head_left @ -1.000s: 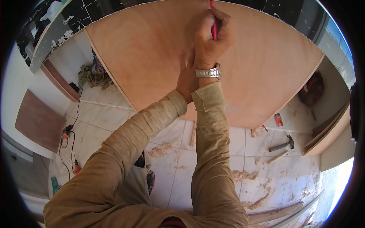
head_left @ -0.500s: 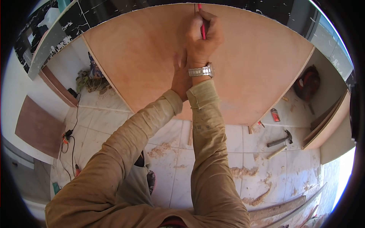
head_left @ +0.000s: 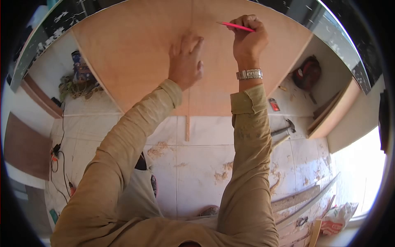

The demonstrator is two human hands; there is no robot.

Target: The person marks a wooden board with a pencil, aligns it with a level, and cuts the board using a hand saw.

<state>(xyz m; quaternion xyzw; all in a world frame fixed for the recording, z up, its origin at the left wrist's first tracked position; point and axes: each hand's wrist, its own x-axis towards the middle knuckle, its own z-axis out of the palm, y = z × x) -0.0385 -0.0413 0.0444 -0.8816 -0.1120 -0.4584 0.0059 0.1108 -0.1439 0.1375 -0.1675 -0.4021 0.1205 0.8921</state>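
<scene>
My right hand [head_left: 250, 43] is closed around a pink-red pencil [head_left: 240, 27], its sharpened tip pointing left over the plywood panel [head_left: 127, 53]. A metal-band watch [head_left: 249, 74] circles the right wrist. My left hand [head_left: 185, 61] lies on or just over the panel with the fingers spread, and its fingertips are slightly blurred. Down the middle of the panel runs a thin dark line [head_left: 191, 12], partly covered by the left hand. A narrow wooden strip [head_left: 187, 128] sticks out below the panel's near edge.
On the tiled floor, a hammer [head_left: 286, 128] and a red packet [head_left: 274, 104] lie to the right. Boards [head_left: 296, 198] and a plastic bag [head_left: 339, 218] are at lower right. A black cable [head_left: 63, 156] runs along the left. Sawdust is scattered about.
My right hand has moved right, away from the panel's centre line, and the pencil has turned from upright to nearly sideways. My left hand has separated from the right wrist.
</scene>
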